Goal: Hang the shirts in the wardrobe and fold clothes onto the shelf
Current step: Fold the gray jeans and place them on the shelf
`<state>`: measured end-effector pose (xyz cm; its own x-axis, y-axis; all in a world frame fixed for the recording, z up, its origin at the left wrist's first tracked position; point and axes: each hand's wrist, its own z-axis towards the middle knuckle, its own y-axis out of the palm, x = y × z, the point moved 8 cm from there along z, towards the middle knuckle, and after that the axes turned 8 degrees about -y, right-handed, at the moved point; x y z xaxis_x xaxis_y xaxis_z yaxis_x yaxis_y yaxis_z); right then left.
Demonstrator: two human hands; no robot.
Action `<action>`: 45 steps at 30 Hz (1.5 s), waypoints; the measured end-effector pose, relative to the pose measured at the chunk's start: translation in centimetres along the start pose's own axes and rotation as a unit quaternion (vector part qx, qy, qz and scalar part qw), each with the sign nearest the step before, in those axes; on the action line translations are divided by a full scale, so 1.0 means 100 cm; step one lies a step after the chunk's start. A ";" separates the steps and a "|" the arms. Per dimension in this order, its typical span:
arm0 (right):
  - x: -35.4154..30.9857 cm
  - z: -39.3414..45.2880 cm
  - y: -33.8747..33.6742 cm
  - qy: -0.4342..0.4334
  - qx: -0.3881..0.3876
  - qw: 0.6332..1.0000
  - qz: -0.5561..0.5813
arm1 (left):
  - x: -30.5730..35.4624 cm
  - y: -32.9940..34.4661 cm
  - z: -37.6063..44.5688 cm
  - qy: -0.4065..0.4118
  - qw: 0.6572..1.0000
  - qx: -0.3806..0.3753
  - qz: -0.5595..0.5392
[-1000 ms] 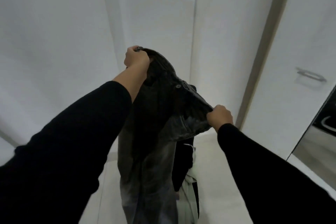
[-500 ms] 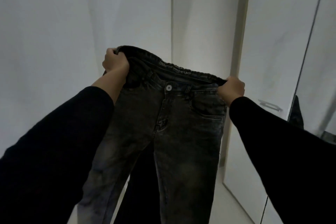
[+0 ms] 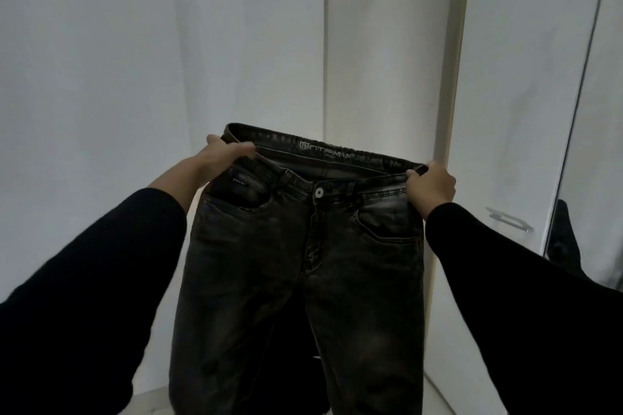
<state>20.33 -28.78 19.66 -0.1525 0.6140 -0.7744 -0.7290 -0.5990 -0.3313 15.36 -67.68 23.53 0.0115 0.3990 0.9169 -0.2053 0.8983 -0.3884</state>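
Head view | left hand (image 3: pixel 224 153) and right hand (image 3: pixel 429 184) each pinched jeans (image 3: pixel 303 263) waistband, held spread | step: folding | next: halve legs together

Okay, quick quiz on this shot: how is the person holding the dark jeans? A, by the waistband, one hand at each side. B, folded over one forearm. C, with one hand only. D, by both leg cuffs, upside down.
A: the left hand and right hand each grip an end of the jeans' waistband, legs hanging down.

Jeans (image 3: pixel 303 263) now spread flat, waistband stretched wider, label visible.
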 end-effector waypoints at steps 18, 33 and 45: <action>-0.134 -0.015 0.054 0.048 -0.158 0.907 0.387 | 0.103 0.097 -0.044 0.242 0.966 0.080 -0.029; -0.126 -0.008 0.038 0.055 -0.206 0.860 0.464 | 0.101 0.128 -0.038 0.273 0.956 -0.065 0.090; -0.016 -0.016 0.055 0.048 -0.247 0.894 0.371 | 0.110 0.077 -0.034 0.259 0.948 -0.048 -0.179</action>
<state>17.65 -33.84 18.19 -0.3970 -0.0785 -0.9145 -0.0641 -0.9915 0.1130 17.21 -55.71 30.34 0.5481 0.0800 0.8326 -0.0076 0.9959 -0.0906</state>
